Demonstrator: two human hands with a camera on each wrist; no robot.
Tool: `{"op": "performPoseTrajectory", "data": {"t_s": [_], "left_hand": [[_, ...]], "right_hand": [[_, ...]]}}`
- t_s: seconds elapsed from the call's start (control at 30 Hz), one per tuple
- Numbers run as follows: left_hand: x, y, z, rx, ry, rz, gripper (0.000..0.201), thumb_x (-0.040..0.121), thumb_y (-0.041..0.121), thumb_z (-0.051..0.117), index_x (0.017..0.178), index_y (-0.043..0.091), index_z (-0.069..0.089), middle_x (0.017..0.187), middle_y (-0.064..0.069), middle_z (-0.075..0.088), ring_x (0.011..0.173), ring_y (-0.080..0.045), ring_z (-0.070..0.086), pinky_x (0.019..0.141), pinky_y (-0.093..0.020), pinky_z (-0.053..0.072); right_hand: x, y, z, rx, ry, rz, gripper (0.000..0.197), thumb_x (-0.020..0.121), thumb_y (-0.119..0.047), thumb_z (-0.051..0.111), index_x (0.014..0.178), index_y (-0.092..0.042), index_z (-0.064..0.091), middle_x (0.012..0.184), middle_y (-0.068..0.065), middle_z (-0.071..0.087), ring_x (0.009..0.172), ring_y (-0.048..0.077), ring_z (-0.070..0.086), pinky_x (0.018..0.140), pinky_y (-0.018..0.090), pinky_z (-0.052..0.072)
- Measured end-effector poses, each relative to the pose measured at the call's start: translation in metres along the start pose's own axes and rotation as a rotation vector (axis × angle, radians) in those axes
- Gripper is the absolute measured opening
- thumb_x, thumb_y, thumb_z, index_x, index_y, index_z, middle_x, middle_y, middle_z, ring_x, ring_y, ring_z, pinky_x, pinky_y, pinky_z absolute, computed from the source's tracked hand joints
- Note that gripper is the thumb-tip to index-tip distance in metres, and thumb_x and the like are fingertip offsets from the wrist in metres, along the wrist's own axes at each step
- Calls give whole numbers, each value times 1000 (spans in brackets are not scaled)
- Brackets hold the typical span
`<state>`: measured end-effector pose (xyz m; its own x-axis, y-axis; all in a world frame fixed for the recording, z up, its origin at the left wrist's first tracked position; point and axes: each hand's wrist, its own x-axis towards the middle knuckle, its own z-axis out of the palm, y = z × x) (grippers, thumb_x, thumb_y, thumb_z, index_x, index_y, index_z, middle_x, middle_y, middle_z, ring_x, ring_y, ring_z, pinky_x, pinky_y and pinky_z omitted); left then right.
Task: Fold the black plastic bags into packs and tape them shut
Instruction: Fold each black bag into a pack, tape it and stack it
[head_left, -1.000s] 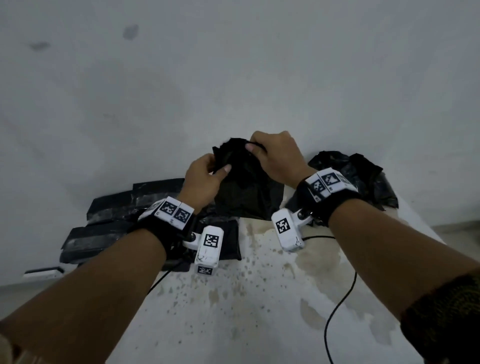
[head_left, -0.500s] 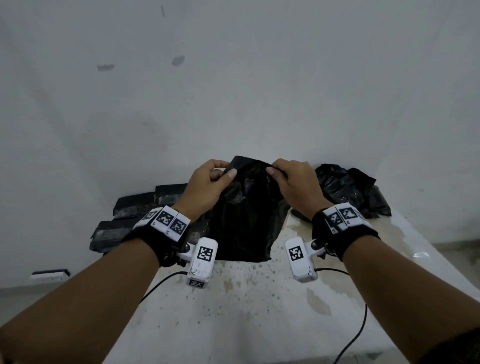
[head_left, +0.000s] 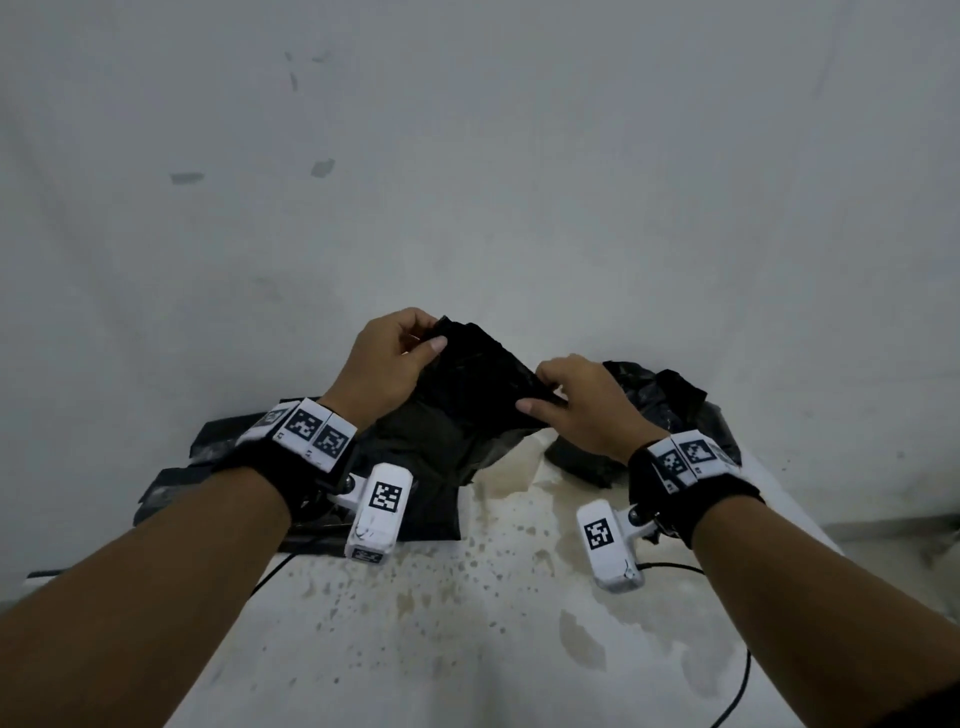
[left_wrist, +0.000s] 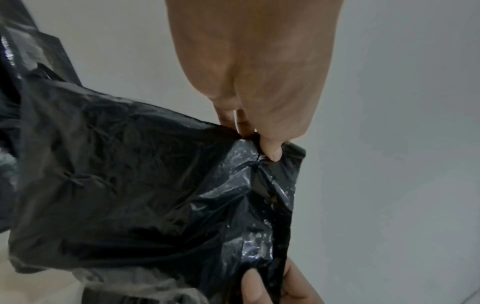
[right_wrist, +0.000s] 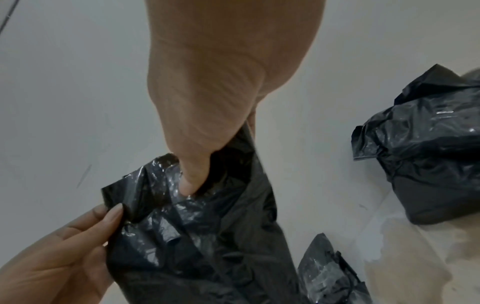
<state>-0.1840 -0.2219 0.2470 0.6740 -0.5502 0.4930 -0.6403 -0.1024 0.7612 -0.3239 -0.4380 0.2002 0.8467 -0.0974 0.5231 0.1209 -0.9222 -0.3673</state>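
Note:
A crumpled black plastic bag (head_left: 467, 395) hangs in the air above the far part of the stained white table (head_left: 467, 623). My left hand (head_left: 395, 358) pinches its upper left edge between thumb and fingers; the left wrist view shows the thumb tip (left_wrist: 270, 152) on the plastic (left_wrist: 145, 185). Lower and to the right, my right hand (head_left: 576, 400) pinches the bag's right edge, its thumb (right_wrist: 192, 174) pushed into a fold of the bag (right_wrist: 197, 236). The bag's top edge slopes down to the right.
Flat folded black packs (head_left: 218, 457) lie at the table's back left. A heap of loose black bags (head_left: 670, 400) sits at the back right, also in the right wrist view (right_wrist: 426, 148). A grey wall stands close behind. A black cable (head_left: 737, 686) runs over the table's right side.
Both hands still pinch the bag. The left hand has risen and the right hand has dropped and moved right, so the bag's top edge now slants.

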Motion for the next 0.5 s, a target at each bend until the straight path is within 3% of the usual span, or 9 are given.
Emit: {"op": "performPoseTrajectory", "data": {"t_s": [0.1, 0.2, 0.33, 0.43, 0.5], "left_hand": [[4, 7, 9, 58, 9, 8, 6, 92, 20, 62, 95, 17, 65, 91, 1, 73, 89, -20, 69, 87, -42, 55], [5, 11, 22, 122, 86, 11, 2, 93, 14, 64, 93, 15, 65, 86, 4, 74, 84, -11, 70, 83, -31, 55], [1, 12, 32, 164, 238, -16, 3, 88, 13, 71, 88, 13, 68, 83, 7, 72, 75, 1, 67, 74, -14, 51], [-6, 9, 34, 201, 291, -57, 7, 85, 17, 75, 86, 13, 69, 80, 5, 71, 75, -7, 67, 73, -16, 50], [-13, 9, 34, 188, 314, -104, 9, 85, 17, 75, 84, 14, 67, 76, 4, 68, 71, -10, 64, 70, -19, 51]], "right_hand": [[-7, 19, -6, 73, -22, 69, 34, 91, -27, 70, 68, -18, 47, 58, -10, 42, 58, 14, 43, 57, 30, 28], [-10, 41, -7, 301, 59, 210, 33, 91, -26, 70, 65, -23, 50, 56, -10, 46, 53, 4, 44, 56, 22, 33], [-11, 54, -3, 730, 172, 352, 26, 89, -15, 73, 76, -1, 55, 69, 17, 59, 67, 20, 60, 66, 36, 52], [-7, 58, 5, 961, 238, 412, 23, 91, -11, 70, 77, -4, 52, 71, 16, 58, 73, 24, 60, 74, 42, 56], [-4, 56, 12, 1134, 278, 463, 14, 95, -16, 64, 86, -7, 59, 78, 14, 65, 77, 23, 63, 76, 38, 56]]}}
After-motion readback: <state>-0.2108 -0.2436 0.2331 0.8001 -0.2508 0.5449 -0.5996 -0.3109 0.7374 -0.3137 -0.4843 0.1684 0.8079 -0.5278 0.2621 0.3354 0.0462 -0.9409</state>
